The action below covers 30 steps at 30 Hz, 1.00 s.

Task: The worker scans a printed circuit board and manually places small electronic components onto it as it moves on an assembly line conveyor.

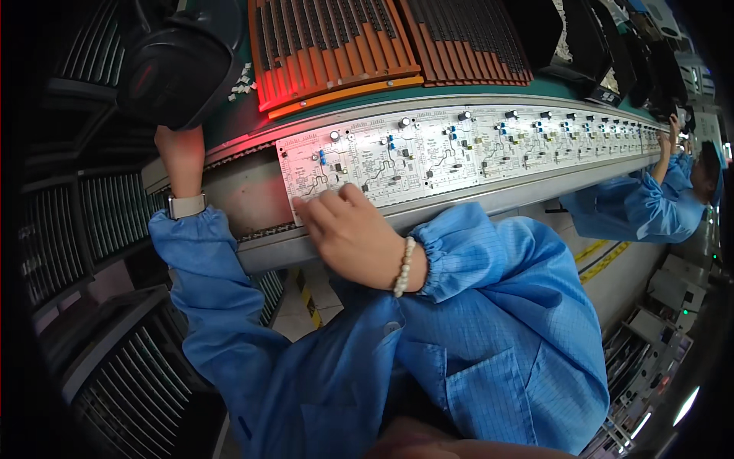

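White circuit board (312, 170) at 11 o'clock from right hand (348, 233); fingers curled close together at board's 7-o'clock corner, clamped or not I can't tell. I'd favour bare edge, sparing components (322, 157). Left hand (180, 144) mostly hidden by black bin (172, 76), 10 o'clock; fingers unreadable.

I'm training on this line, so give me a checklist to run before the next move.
1. Right hand at the leftmost circuit board: ok, fingers near its left edge.
2. Left hand in plain view: not ok, mostly hidden by the black container.
3. Jewellery off: not ok, beaded bracelet worn.
4. Firm grip on that board: cannot tell.
5. Co-worker's hands away from that board: ok, far right.
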Tool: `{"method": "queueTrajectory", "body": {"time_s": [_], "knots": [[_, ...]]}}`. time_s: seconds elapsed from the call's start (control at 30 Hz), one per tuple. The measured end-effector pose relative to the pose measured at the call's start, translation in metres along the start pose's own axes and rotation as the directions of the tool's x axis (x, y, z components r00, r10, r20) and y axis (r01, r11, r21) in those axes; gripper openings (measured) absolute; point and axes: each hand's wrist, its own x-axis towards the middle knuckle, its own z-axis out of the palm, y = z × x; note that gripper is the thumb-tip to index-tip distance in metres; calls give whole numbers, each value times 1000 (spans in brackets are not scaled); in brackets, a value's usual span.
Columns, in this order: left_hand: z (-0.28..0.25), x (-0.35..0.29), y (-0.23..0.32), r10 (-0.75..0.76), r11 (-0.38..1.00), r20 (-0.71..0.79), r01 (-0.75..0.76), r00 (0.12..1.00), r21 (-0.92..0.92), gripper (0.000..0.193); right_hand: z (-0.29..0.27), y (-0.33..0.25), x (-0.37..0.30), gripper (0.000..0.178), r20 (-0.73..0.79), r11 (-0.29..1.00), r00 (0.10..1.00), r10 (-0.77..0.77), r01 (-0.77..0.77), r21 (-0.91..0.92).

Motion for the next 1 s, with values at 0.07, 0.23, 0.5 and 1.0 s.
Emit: {"method": "queueTrajectory", "body": {"time_s": [0.07,0.23,0.5,1.0], "knots": [[0,0,-7,-4,999,-17,5,1000,49,31,1,4,-8,44,-32,998,998,45,-44,52],[3,-1,13,63,994,3,-62,998,-92,29,-3,11,-16,49,-37,1000,999,10,-10,7],[3,0,14,72,994,24,-70,997,-89,30,-8,16,-11,48,13,999,999,-49,49,-16],[2,-3,17,82,982,6,-80,997,-169,27,-8,21,-11,53,10,999,1000,-27,27,25]]}}
